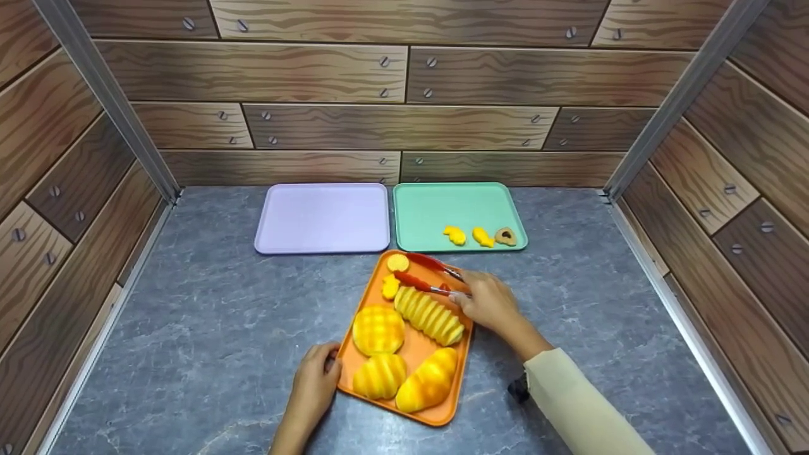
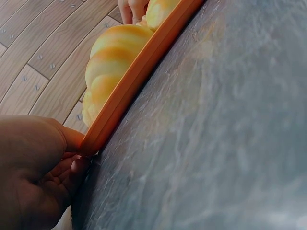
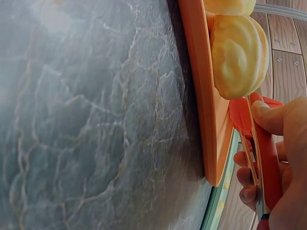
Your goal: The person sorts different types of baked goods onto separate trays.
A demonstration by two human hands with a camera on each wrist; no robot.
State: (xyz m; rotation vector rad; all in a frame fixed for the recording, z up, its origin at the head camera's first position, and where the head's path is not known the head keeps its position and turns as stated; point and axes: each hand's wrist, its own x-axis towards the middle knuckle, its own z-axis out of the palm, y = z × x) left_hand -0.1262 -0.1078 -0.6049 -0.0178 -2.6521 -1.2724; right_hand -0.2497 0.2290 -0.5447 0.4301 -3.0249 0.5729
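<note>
Red tongs [image 1: 414,280], in right grip [image 1: 490,300], over tray [image 1: 414,349]

Head view: the right grip [image 1: 488,300] hides the rear of the red tongs [image 1: 414,282]; the lower edge crops the beige sleeve [image 1: 578,401]. Left wrist view: the tabletop [image 2: 230,143] blurs at right. Right wrist view: the orange tray [image 3: 196,72] masks part of the green tray [image 3: 211,208], cropped below.

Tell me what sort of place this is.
Probably a small staged work booth: brown wood-plank-patterned wall panels, straight grey metal corner strips and a flat grey marble-patterned work surface suggest it.
</note>
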